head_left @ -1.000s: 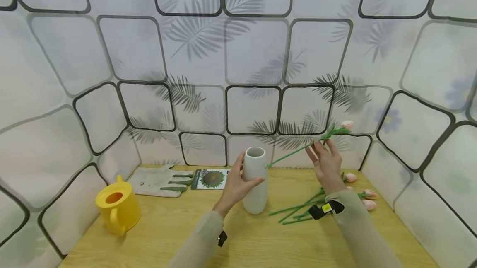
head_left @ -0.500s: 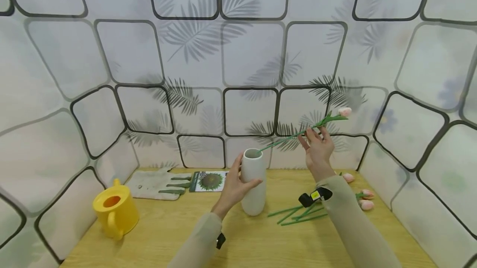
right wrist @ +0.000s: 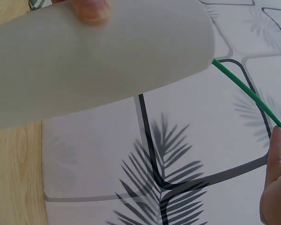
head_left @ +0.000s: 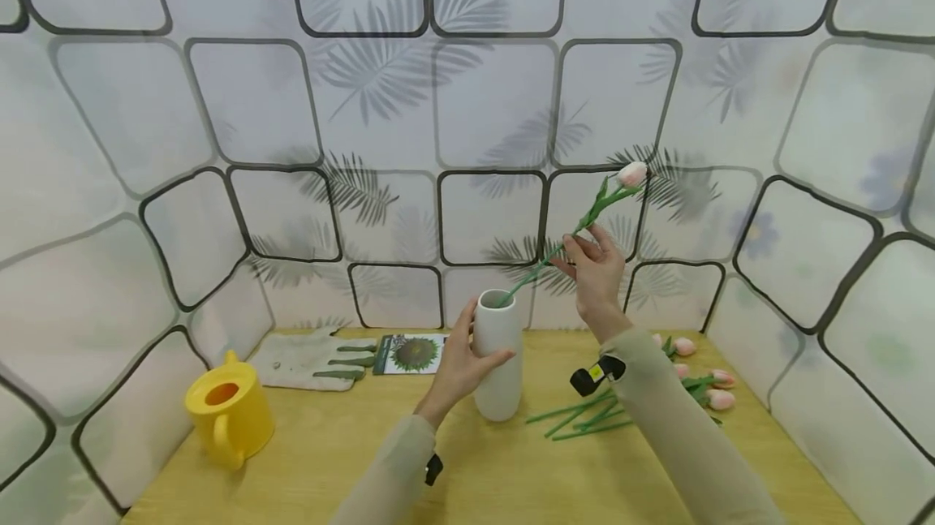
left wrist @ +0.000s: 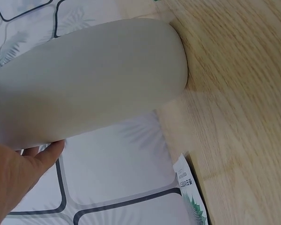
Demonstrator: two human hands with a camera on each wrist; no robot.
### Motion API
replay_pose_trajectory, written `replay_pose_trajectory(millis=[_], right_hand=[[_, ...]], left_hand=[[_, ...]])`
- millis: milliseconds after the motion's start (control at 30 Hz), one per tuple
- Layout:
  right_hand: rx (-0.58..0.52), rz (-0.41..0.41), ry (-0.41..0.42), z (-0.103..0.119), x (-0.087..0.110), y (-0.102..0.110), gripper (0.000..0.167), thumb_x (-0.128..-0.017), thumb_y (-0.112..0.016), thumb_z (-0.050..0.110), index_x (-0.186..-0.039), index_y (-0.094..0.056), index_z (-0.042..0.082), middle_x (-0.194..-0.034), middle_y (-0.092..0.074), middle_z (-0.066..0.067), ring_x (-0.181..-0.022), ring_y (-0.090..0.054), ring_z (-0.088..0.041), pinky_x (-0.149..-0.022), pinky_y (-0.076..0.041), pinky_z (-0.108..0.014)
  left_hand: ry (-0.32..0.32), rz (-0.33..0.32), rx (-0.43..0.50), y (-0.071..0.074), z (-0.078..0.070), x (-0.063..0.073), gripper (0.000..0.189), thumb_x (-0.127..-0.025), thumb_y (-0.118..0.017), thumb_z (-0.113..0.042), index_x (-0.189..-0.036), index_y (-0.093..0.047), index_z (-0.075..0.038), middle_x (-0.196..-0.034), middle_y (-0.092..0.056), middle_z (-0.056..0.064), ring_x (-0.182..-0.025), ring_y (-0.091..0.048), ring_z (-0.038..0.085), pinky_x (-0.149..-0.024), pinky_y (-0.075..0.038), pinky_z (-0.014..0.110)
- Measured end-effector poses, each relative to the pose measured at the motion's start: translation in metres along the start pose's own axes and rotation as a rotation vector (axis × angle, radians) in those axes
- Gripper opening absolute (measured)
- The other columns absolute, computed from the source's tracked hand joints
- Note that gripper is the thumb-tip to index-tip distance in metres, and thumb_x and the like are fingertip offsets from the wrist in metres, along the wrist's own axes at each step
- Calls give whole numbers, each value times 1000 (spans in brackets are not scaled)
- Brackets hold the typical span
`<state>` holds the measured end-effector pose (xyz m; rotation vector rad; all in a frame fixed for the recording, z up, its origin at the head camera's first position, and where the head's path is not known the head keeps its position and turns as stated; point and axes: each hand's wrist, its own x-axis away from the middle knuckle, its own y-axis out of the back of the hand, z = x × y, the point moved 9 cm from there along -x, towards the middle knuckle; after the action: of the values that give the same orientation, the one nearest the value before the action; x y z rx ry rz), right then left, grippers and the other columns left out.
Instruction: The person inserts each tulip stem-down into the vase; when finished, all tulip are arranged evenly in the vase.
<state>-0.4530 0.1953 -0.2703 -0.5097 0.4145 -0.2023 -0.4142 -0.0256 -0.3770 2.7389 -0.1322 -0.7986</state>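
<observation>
A tall white vase (head_left: 499, 375) stands upright on the wooden table. My left hand (head_left: 462, 363) grips its left side, fingers behind and thumb across the front. The right hand (head_left: 601, 280) pinches a pink artificial tulip (head_left: 603, 202) by its green stem, below the leaves. The lower end of that stem slants into the vase's mouth and is hidden inside. In the left wrist view the vase (left wrist: 98, 79) fills the upper part, with my left fingers at its edge. The right wrist view catches the stem (right wrist: 248, 91) running from the rim to my fingertips.
More pink tulips (head_left: 719, 400) lie on the table at the right, partly under my forearm. To the left are a yellow watering can (head_left: 244, 415), a pair of grey-green gardening gloves (head_left: 299, 359) and a seed packet (head_left: 413, 353). Patterned panels enclose the back and sides.
My right hand has moved left, bringing the tulip from outside the vase to having its stem end in the mouth. The tulip now stands steeper. The left hand stays on the vase.
</observation>
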Motion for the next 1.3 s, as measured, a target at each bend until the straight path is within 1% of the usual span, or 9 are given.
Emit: replay_pose_trajectory(millis=[233,333,467,567,600,733,967,1133,1300], right_hand=[[96,127,35,-6,5,-25,51,-91,-67,2,-140,-53,7,-90,-68,2,-79,-68,-12,-71,-60,-32],[180,212,40,-13,11,-37,50,-91,-67,1,-139,-53,3,-91,-68,5,-83,-68,-12,-71,-60,-33],[298,315,37,-22,21,-50,52,-92,-67,3,-140,-50,1,-93,-69,5,-89,-69,-13,-73,-60,-35],[367,347,24,-29,26,-55,54,-91,-68,7,-142,-49,2,-93,-70,4,-85,-69,-10,-73,-60,-35],[389,351,18,-31,28,-56,54,-91,-69,8,-141,-50,3,-93,-70,5,-85,-69,-10,-73,-60,-34],[437,385,18,-38,32,-60,52,-91,-70,8,-140,-52,4,-96,-71,0,-83,-70,-8,-75,-60,-35],[523,441,37,-44,36,-64,46,-92,-69,12,-136,-56,4,-111,-68,-22,-85,-69,-7,-81,-59,-35],[545,453,68,-45,38,-64,40,-91,-70,14,-128,-62,3,-109,-68,-23,-86,-69,-9,-82,-58,-33],[548,468,95,-43,41,-64,37,-91,-71,11,-125,-63,2,-108,-70,-22,-87,-69,-9,-83,-58,-32]], left_hand=[[-27,2,-8,1,-6,-9,93,-79,-83,-30,-154,-28,-21,-139,-52,11,-121,-54,32,-85,-54,52],[-33,3,-11,2,-7,-8,92,-79,-83,-29,-153,-29,-21,-140,-52,10,-121,-54,33,-86,-53,53],[-28,15,0,5,-28,0,89,-82,-81,-18,-154,-28,-15,-142,-49,15,-122,-53,37,-88,-52,56],[-14,33,11,8,-45,5,88,-83,-79,-11,-154,-27,-10,-143,-47,19,-123,-52,39,-90,-51,58],[-15,36,13,8,-47,6,88,-83,-79,-11,-154,-27,-10,-142,-47,19,-123,-52,39,-90,-51,57],[-5,41,15,8,-46,6,88,-83,-79,-11,-154,-26,-10,-143,-47,19,-124,-51,39,-91,-50,57],[-17,41,24,9,-45,8,87,-84,-78,-11,-153,-26,-6,-142,-47,20,-122,-52,39,-91,-50,56],[-6,57,28,8,-43,8,87,-84,-78,-10,-153,-25,-5,-143,-46,20,-122,-51,38,-92,-50,55],[12,55,23,1,-18,2,92,-84,-79,-13,-156,-21,-11,-146,-43,18,-125,-49,37,-93,-50,56]])
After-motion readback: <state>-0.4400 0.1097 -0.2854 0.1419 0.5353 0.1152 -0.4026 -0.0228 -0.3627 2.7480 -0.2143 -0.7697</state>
